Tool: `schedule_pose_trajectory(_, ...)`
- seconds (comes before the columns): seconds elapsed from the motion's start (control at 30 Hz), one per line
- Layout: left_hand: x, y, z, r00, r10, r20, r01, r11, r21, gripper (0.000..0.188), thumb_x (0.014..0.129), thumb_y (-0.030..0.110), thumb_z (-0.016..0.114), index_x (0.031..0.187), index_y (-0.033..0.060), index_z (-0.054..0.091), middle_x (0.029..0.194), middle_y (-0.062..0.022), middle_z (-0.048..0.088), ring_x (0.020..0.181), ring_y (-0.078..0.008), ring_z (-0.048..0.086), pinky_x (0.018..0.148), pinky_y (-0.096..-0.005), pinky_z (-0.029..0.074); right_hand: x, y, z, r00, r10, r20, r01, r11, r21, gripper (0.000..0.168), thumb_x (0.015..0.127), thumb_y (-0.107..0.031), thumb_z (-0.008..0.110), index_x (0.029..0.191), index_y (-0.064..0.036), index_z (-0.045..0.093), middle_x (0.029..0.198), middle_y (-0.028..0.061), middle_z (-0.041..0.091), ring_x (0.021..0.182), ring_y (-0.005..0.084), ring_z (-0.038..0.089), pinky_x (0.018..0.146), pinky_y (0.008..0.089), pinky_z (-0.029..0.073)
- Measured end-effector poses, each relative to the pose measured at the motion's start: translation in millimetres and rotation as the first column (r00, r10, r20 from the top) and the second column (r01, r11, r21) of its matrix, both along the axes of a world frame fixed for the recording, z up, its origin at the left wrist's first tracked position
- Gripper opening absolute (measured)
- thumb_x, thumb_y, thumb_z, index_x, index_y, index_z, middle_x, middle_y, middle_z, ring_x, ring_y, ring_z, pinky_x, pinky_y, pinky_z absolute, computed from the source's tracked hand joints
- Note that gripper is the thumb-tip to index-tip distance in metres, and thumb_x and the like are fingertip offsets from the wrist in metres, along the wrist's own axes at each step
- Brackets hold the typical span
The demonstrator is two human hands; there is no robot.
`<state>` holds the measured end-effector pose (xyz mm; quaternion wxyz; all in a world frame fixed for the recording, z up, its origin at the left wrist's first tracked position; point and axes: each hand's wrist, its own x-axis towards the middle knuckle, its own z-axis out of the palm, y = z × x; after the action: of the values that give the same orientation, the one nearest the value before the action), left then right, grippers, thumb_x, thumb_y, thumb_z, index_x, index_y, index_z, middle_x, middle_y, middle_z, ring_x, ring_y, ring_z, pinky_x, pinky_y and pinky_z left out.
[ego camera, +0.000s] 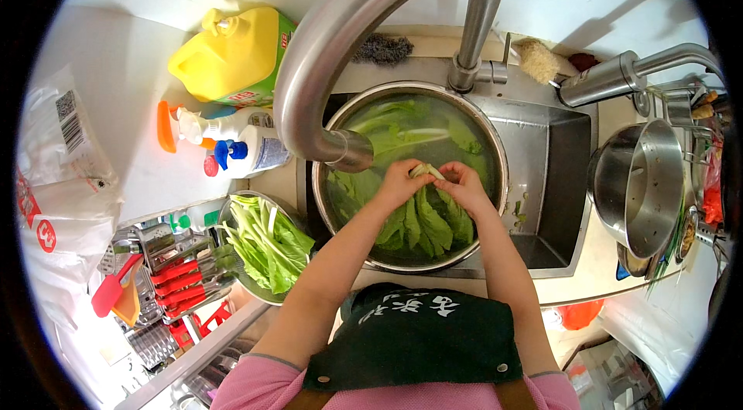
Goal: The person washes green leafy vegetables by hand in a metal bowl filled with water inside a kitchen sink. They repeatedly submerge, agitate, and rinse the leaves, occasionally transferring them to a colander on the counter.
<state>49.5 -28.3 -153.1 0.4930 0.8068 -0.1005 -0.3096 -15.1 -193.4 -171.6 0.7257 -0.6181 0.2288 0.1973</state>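
Note:
My left hand (403,182) and my right hand (462,184) pinch the pale stem end of a bunch of leafy greens (426,218) between them. Its green leaves hang down into the water of a large round steel basin (318,201). More loose leaves (415,131) float or lie under the water towards the far side. The basin rests over the left part of a steel sink, and the curved spout of the faucet (351,150) reaches above its left side. To the left, a bowl (255,288) holds a heap of long-stemmed greens (270,242).
A yellow detergent jug (232,56), a spray bottle (200,123) and a blue-topped pump bottle (261,149) stand at the left. Leaf scraps (518,213) lie in the sink's right part (516,137). Steel pots (650,189) sit on the right counter. Red-handled utensils (177,288) are at lower left.

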Motion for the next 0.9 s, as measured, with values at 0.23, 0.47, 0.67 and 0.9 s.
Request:
schedule_pose_trajectory(0.23,1,8,-14,0.998,-0.064,-0.006,0.064,0.998,-0.020,0.029,0.068,0.014,0.069,0.093,0.0011,0.061,0.077,-0.0084,0.062,0.066,-0.0138,0.055,0.060,-0.0288,0.045,2,7,-3,0.996,-0.015,-0.085,0.007,0.997,-0.083,0.024,0.079,-0.008,0.060,0.100,0.001,0.056,0.093,0.0085,0.060,0.083,0.0163,0.056,0.072,0.0281,0.044)
schedule_pose_trajectory(0.47,5,15,-10,0.947,-0.074,-0.312,0.057,0.996,-0.061,0.023,0.076,0.011,0.060,0.096,0.0010,0.060,0.082,-0.0067,0.062,0.073,-0.0141,0.057,0.066,-0.0283,0.045,-1,17,-34,0.941,-0.260,-0.216,0.250,0.965,-0.075,0.039,0.083,-0.023,0.057,0.112,0.003,0.053,0.107,0.0140,0.057,0.097,0.0229,0.053,0.083,0.0332,0.040)
schedule_pose_trajectory(0.67,-3,7,-17,0.883,0.191,-0.430,-0.292,0.938,-0.184,0.017,0.080,0.012,0.057,0.093,-0.0003,0.058,0.078,-0.0060,0.060,0.065,-0.0144,0.055,0.059,-0.0293,0.044,-13,34,-32,0.937,-0.328,-0.120,0.318,0.944,-0.089,0.039,0.083,-0.026,0.057,0.111,0.000,0.054,0.106,0.0124,0.058,0.095,0.0224,0.053,0.081,0.0323,0.040)
schedule_pose_trajectory(0.9,-1,4,-27,0.844,0.261,-0.469,-0.302,0.953,-0.013,0.019,0.082,0.020,0.058,0.079,0.0021,0.055,0.065,-0.0018,0.054,0.058,-0.0110,0.050,0.050,-0.0267,0.040,-24,31,-30,0.958,-0.275,-0.088,0.285,0.948,0.141,0.026,0.084,-0.017,0.058,0.105,-0.003,0.056,0.096,0.0054,0.059,0.086,0.0142,0.052,0.077,0.0258,0.040)
